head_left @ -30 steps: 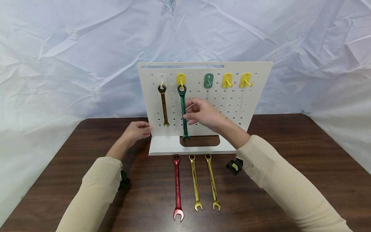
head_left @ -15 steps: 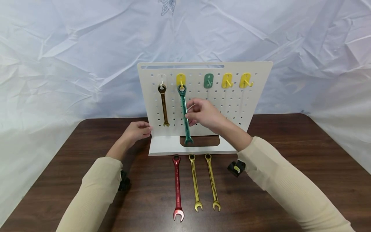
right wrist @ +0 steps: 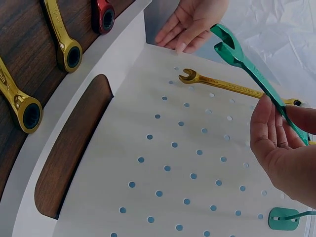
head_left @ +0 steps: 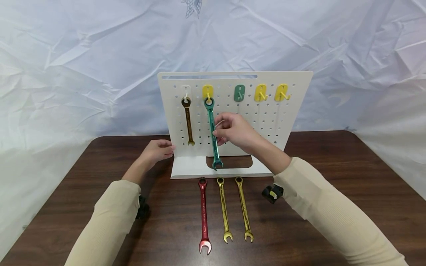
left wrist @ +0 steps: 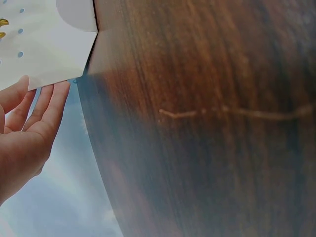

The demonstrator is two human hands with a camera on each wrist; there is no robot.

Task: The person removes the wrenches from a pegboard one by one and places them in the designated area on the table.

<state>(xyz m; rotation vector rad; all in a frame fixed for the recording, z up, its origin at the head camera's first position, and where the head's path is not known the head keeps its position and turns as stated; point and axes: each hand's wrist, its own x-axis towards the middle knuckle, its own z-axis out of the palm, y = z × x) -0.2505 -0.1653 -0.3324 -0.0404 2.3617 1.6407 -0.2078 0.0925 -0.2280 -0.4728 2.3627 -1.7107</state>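
My right hand (head_left: 235, 130) pinches the shaft of a green combination wrench (head_left: 214, 138) between thumb and fingers. That wrench's ring end is at a yellow hook (head_left: 208, 91) on the white pegboard (head_left: 229, 144). In the right wrist view its open end (right wrist: 229, 47) tilts out from the board. My left hand (head_left: 156, 150) holds the pegboard's left edge; in the left wrist view the thumb is at the front and the fingers (left wrist: 58, 98) reach behind the edge. A gold wrench (head_left: 189, 122) hangs from a white hook (head_left: 186, 91) at the far left.
A green hook (head_left: 239, 92) and two more yellow hooks, one at the right (head_left: 281, 92), hold nothing. In front of the board, a red wrench (head_left: 204, 214) and two gold wrenches (head_left: 224, 210) lie on the dark wooden table (head_left: 316, 229). A white sheet hangs behind.
The green wrench's lower end has swung right and out from the board, while its ring end stays at the hook. My right hand has shifted slightly right; the left hand has not moved.
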